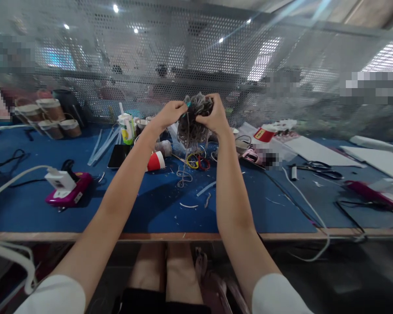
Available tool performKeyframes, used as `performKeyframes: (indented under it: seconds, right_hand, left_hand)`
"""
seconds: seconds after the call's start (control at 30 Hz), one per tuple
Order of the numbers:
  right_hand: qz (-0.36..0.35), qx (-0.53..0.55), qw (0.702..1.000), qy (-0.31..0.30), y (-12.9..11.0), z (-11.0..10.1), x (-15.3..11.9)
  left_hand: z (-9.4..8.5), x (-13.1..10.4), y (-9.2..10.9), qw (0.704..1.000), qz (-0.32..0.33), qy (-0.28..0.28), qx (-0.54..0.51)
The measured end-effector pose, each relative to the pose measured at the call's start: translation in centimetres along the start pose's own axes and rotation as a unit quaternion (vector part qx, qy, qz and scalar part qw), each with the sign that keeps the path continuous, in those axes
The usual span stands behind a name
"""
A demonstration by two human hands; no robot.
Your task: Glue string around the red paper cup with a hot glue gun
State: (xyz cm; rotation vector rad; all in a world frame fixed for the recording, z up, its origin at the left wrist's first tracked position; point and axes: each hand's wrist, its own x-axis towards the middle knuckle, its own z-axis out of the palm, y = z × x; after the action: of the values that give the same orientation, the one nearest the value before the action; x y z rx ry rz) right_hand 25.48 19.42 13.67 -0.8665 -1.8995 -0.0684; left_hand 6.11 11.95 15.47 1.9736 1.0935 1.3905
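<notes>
A shaggy bundle of grey yarn (193, 131) is held up above the blue worktable, between my two hands. My left hand (172, 114) pinches its upper left side, where a small teal bit shows at the fingertips. Curled round the upper right side is my right hand (216, 115), with the thumb pressed into the front. Loose strands hang from the bundle down to the mat. Under it lie a yellow ring (192, 161) and a red ring (204, 164), and a red-and-white cup-like piece (156, 161) rests near my left forearm.
A purple power strip (68, 189) with a white plug sits at left. Behind it are several small pots (50, 109) and a drink carton (127, 128). Scissors (324, 170), cables and white boards (324, 151) lie at right. A perforated metal screen (144, 56) closes the back.
</notes>
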Motion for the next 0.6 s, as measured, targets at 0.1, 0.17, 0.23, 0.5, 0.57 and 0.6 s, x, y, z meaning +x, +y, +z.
performKeyframes:
  seconds: [0.1, 0.17, 0.23, 0.5, 0.57, 0.6]
  right_hand:
    - [-0.011, -0.004, 1.0, 0.001, -0.1, 0.2, 0.2]
    - [-0.012, 0.003, 1.0, 0.009, 0.2, 0.3, 0.3]
    - [-0.005, 0.01, 1.0, 0.017, 0.7, 0.3, 0.4]
    - [0.066, 0.0, 0.997, 0.028, 2.0, -0.6, 0.0]
    - [0.061, 0.001, 0.998, 0.035, 2.1, -0.6, -0.1]
    - [0.051, 0.001, 0.998, 0.04, 2.2, -0.6, -0.1]
  left_hand:
    - [-0.2, -0.5, 0.3, 0.993, -0.091, -0.028, -0.069]
    - [-0.2, -0.9, 0.6, 0.987, -0.129, -0.04, -0.09]
    - [-0.1, -1.1, 1.1, 0.982, -0.142, -0.052, -0.11]
    - [0.6, -1.5, 3.1, 0.986, -0.133, -0.015, -0.102]
    - [0.6, -1.6, 3.4, 0.986, -0.142, 0.013, -0.08]
    - [0.5, -1.7, 3.6, 0.986, -0.148, 0.018, -0.072]
